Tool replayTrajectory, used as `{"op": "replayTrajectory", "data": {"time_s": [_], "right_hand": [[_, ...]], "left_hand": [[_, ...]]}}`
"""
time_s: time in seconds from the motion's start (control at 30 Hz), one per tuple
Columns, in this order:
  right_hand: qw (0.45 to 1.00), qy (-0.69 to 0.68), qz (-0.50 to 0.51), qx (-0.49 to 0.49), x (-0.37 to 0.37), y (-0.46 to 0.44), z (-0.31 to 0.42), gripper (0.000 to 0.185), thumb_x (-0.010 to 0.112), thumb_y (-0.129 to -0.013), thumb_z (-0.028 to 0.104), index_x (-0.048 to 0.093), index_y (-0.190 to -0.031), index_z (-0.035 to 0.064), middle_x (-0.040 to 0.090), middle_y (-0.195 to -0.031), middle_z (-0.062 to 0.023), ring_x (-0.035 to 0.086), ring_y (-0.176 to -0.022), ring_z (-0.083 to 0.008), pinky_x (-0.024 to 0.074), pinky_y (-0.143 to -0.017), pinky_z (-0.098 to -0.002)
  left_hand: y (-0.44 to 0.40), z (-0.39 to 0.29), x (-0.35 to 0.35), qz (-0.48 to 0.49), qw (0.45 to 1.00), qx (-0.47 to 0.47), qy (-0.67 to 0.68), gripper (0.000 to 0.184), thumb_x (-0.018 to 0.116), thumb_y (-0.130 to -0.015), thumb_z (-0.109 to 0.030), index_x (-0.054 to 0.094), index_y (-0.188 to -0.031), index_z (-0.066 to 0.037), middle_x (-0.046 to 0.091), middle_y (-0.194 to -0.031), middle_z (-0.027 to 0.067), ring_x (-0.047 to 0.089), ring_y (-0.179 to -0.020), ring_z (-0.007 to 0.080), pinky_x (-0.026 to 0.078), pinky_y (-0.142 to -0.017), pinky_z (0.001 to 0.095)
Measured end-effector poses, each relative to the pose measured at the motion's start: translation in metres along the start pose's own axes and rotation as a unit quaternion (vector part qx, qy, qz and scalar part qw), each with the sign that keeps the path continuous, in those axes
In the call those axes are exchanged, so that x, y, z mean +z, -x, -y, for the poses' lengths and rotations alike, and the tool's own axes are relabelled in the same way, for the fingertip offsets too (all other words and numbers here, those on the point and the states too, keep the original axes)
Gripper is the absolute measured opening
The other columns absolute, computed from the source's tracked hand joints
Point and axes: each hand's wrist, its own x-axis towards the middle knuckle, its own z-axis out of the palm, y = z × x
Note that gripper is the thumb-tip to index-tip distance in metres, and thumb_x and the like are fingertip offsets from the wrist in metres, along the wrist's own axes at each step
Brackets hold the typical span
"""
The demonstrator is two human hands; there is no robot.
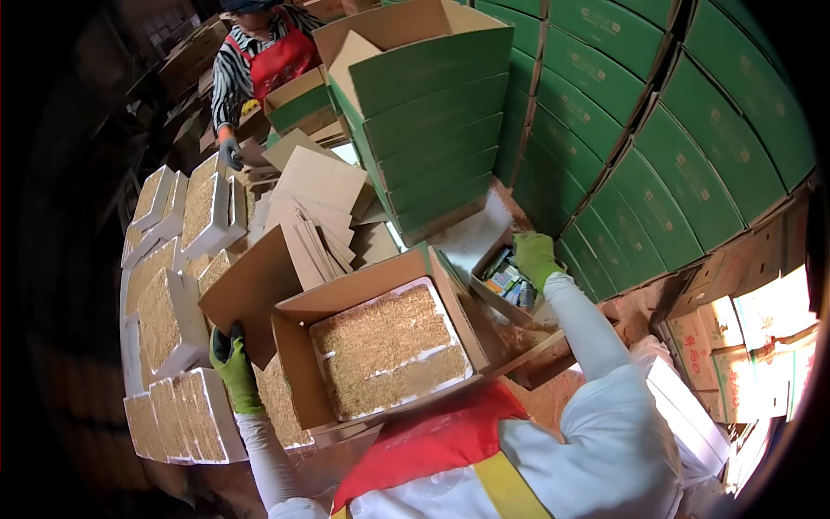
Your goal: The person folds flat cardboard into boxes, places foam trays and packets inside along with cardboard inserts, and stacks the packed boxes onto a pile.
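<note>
My left hand (232, 368), in a green glove with dark fingertips, grips the edge of a brown cardboard sheet (251, 290). This sheet stands tilted against the left side of an open cardboard box (298, 381); whether it is joined to the box I cannot tell. Inside the box lies a white foam tray (469, 368) filled with tan, straw-like shreds (389, 346). Over the right end of a small carton (497, 298) is my gloved right hand (538, 258). Several small colourful packets (506, 281) lie in that carton. My right fingers are partly hidden.
Filled white foam trays (177, 346) crowd the left. Flat cardboard pieces (316, 195) lie beyond the box. Green cartons rise in a stack (432, 104) ahead and a wall (640, 164) at right. A co-worker (259, 65) in a red apron stands at the far left.
</note>
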Motion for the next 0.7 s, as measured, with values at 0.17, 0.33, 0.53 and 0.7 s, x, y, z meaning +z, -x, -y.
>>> {"op": "replayTrajectory", "data": {"time_s": [0.17,0.33,0.53,0.7], "right_hand": [[0.987,-0.107,0.081,0.093,-0.094,0.018,-0.013,0.040,0.074,-0.074,0.036,0.068,-0.102,0.0077,0.069,-0.102,-0.0155,0.065,-0.100,-0.0331,0.0499,-0.088,-0.0421],[0.945,-0.313,0.059,0.080,-0.178,0.033,0.005,0.033,0.076,-0.077,0.028,0.069,-0.092,-0.0010,0.070,-0.091,-0.0154,0.067,-0.086,-0.0231,0.0516,-0.075,-0.0355],[0.856,-0.515,0.046,-0.027,-0.265,0.028,0.095,0.024,0.076,-0.081,0.017,0.064,-0.083,-0.0030,0.061,-0.064,-0.0082,0.045,-0.056,-0.0140,0.0403,-0.055,-0.0297],[0.903,-0.053,-0.073,-0.420,-0.262,0.050,0.178,0.027,0.074,-0.079,0.031,0.070,-0.099,0.0122,0.064,-0.079,-0.0063,0.064,-0.072,-0.0260,0.0494,-0.065,-0.0403]], "left_hand": [[0.014,-0.005,-0.029,-0.025,0.999,-0.019,-0.010,0.036,0.061,-0.095,-0.001,0.056,-0.130,0.006,0.062,-0.124,0.0085,0.059,-0.108,0.0145,0.049,-0.095,0.0281],[0.019,0.000,-0.048,-0.037,0.999,0.020,0.014,0.035,0.056,-0.096,0.002,0.055,-0.130,0.007,0.063,-0.122,0.0111,0.060,-0.109,0.0163,0.049,-0.097,0.0294],[0.015,-0.050,-0.008,-0.038,0.978,0.179,-0.095,0.031,0.059,-0.092,0.003,0.060,-0.122,0.002,0.063,-0.117,0.0080,0.061,-0.101,0.0208,0.049,-0.090,0.0303],[0.054,-0.175,0.066,0.110,0.811,0.421,-0.391,0.041,0.067,-0.077,-0.002,0.067,-0.117,-0.014,0.062,-0.104,0.0107,0.062,-0.090,0.0274,0.053,-0.073,0.0345]]}}
